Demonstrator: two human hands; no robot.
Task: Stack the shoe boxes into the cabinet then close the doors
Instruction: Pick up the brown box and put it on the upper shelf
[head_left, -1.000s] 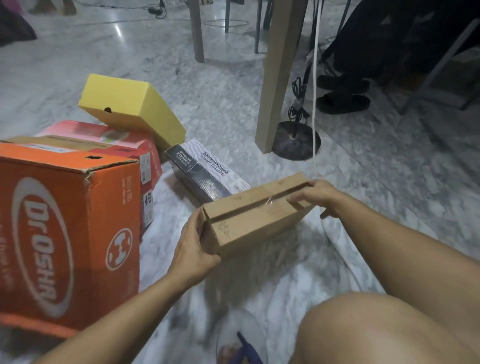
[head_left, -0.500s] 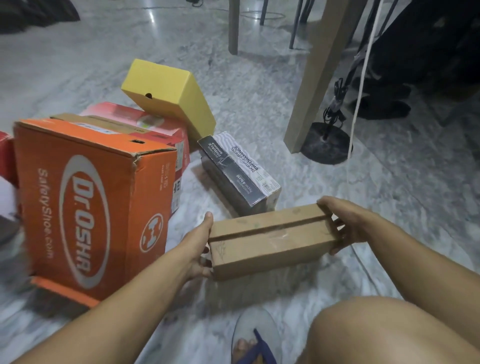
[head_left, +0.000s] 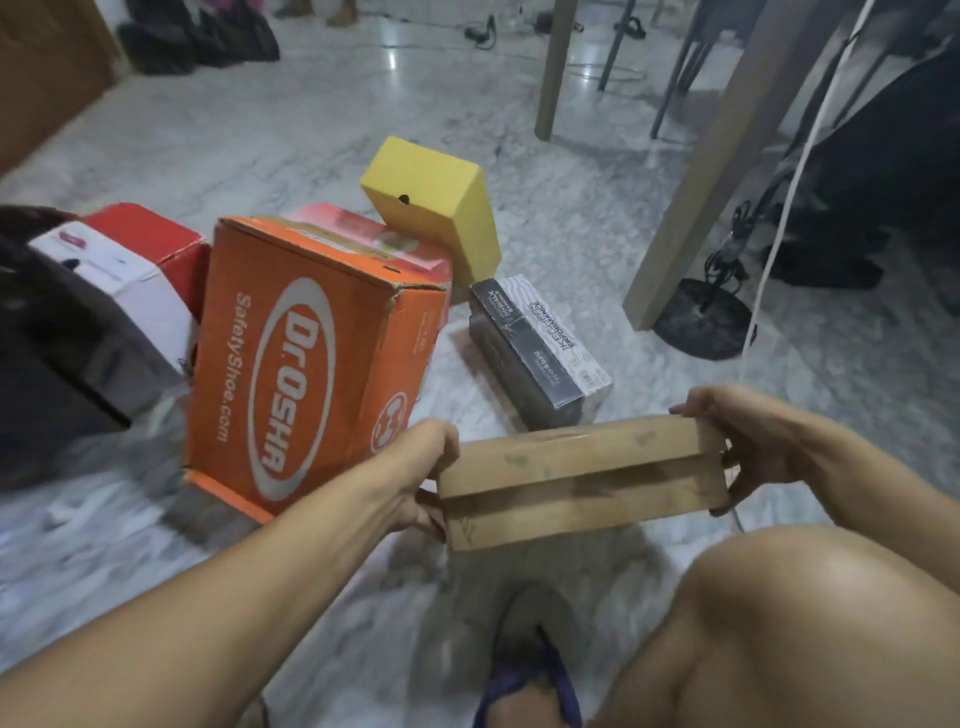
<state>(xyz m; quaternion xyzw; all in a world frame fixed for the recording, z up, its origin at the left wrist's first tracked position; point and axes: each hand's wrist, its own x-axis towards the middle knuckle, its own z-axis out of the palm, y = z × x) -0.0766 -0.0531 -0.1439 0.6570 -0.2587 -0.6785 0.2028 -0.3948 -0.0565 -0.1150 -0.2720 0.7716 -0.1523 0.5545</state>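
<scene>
**Plain brown box held at both ends above the marble floor**

A flat, plain brown cardboard shoe box (head_left: 579, 480) is held clear of the grey-veined marble floor (head_left: 260, 135), long side toward the person. The left hand (head_left: 415, 475) grips its left end, thumb curled over the top edge and fingers wrapped under. The right hand (head_left: 748, 447) grips the right end, fingers curled over the top and the thumb out of sight behind the cardboard.

Landmark for all positions: the tall orange cardboard box printed "Dr.OSHA" (head_left: 311, 374), standing on end on the floor.

- The brown box is just to the right of the orange box and nearer the person; the left hand sits close to the orange box's lower right corner. Whether it touches cannot be told.
- A black and grey shoe box with white lettering (head_left: 540, 348) lies flat on the floor to the right of the orange box, beyond the brown box.
- A yellow cardboard box with a round hole in its end (head_left: 436, 202) sits tilted behind the orange box, leaning on a red and pink box (head_left: 363, 234) directly behind the landmark.
- A red and white box (head_left: 124, 265) lies left of the orange box, with a dark box (head_left: 78, 358) in front of it.
- A beige wooden table leg (head_left: 696, 197) and a black round stand base (head_left: 701, 325) stand well to the right.

The person's bare knee (head_left: 810, 618) and a blue-strapped sandal (head_left: 530, 675) are at the near edge.
</scene>
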